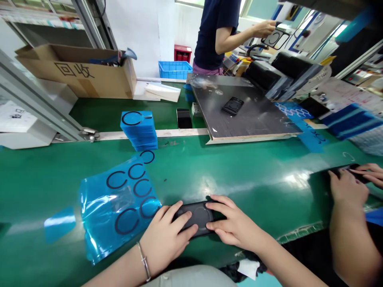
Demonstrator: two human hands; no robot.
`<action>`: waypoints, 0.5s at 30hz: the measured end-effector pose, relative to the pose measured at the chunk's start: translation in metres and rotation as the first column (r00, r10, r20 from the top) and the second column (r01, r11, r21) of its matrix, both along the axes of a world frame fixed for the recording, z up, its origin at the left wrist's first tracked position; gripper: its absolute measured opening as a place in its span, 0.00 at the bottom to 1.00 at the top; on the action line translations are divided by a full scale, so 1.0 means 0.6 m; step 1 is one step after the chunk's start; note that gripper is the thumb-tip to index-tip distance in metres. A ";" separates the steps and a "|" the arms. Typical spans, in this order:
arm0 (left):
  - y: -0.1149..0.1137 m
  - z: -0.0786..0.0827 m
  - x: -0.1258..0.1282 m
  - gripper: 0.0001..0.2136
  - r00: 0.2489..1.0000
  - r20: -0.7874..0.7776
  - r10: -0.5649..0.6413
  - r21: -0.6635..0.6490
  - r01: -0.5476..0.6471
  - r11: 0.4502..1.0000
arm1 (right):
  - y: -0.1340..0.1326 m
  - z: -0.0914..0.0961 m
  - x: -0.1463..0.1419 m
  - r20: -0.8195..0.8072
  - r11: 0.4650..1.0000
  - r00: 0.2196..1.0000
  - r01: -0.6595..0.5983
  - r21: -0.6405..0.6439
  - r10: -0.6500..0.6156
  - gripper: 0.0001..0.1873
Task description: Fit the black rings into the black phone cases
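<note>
Left hand (166, 237) and right hand (236, 223) hold a black phone case (194, 217) from opposite ends, fingers clamped on it, the case resting on the green tabletop (191, 175). A blue film sheet (119, 207) printed with black rings lies just left of the left fingers, and a blue film stack (139, 129) sits farther ahead of them. A co-worker's hands (348, 187) work well right of the right fingers.
</note>
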State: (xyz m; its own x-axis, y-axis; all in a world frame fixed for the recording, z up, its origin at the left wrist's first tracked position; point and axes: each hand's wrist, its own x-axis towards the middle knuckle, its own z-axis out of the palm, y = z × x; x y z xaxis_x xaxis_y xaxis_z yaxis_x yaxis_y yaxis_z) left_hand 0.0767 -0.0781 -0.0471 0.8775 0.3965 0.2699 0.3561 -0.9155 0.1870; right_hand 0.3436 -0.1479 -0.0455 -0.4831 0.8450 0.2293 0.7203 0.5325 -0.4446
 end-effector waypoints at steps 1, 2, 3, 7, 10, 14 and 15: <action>0.000 -0.001 0.000 0.13 1.000 0.015 0.003 0.006 -0.003 1.000 | -0.002 0.001 -0.001 -0.011 1.000 1.000 -0.003 -0.004 0.003 0.12; 0.000 -0.003 0.000 0.13 0.999 0.034 0.008 0.017 -0.008 1.000 | -0.003 0.003 -0.002 -0.019 1.000 1.000 -0.005 -0.010 0.005 0.12; -0.001 -0.005 0.000 0.13 0.999 0.053 0.013 0.031 -0.014 0.999 | -0.003 0.007 -0.002 -0.028 1.000 1.000 -0.007 -0.010 0.007 0.12; -0.003 -0.011 0.002 0.15 0.998 0.067 0.011 0.036 -0.014 0.999 | 0.032 0.045 0.030 -0.090 0.989 0.993 0.085 0.121 -0.075 0.14; -0.001 -0.003 -0.004 0.21 0.994 0.105 -0.009 -0.035 0.013 0.999 | 0.123 0.085 0.089 -0.092 0.889 0.912 0.410 0.203 -0.400 0.14; 0.020 0.018 -0.059 0.23 0.970 0.195 0.143 -0.011 -0.144 0.990 | 0.307 0.116 0.177 -0.091 0.724 0.749 0.659 0.202 -0.656 0.21; 0.029 0.022 -0.084 0.24 0.943 0.215 0.254 -0.002 -0.259 0.966 | 0.351 0.116 0.192 -0.078 0.693 0.713 0.698 0.182 -0.697 0.23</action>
State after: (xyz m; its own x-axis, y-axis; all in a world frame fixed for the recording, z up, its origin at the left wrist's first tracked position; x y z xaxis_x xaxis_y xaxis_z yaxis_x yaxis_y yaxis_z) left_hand 0.0260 -0.0606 -0.0339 0.6685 0.5910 0.4514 0.5343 -0.8039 0.2613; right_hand 0.4590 0.0629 0.0240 0.2285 0.8803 0.4159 0.9172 -0.0514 -0.3951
